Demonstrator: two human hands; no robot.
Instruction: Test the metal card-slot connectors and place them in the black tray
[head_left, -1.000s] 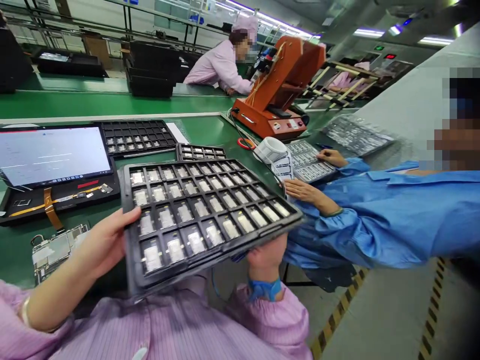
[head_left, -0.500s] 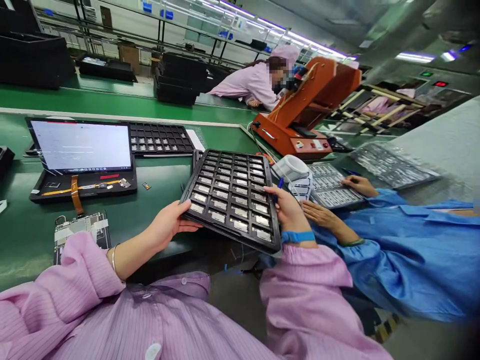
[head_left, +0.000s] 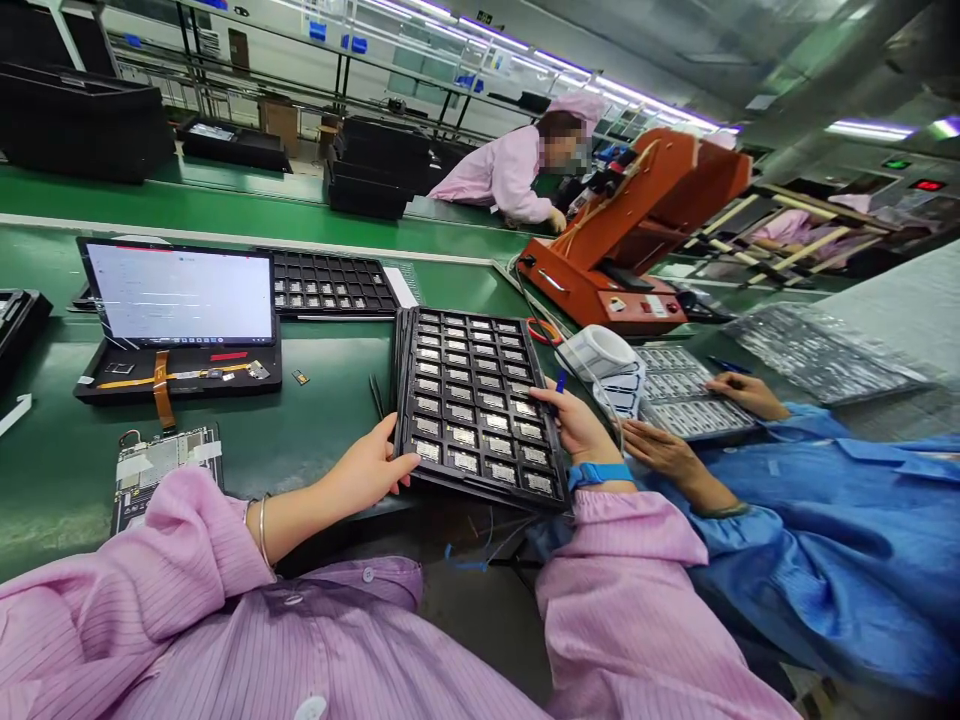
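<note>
And there's the black tray (head_left: 480, 400) of chips (head_left: 463, 435), right at the worktop (head_left: 337, 395)'s near edge: left hand (head_left: 367, 472) cupping one side, right hand (head_left: 574, 425) clasping the other, blue pen (head_left: 559, 384) pinched in its fingers!

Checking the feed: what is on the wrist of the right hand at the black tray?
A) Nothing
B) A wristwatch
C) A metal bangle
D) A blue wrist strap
D. The right hand at the edge of the black tray wears a blue wrist strap just above the pink cuff.
</note>
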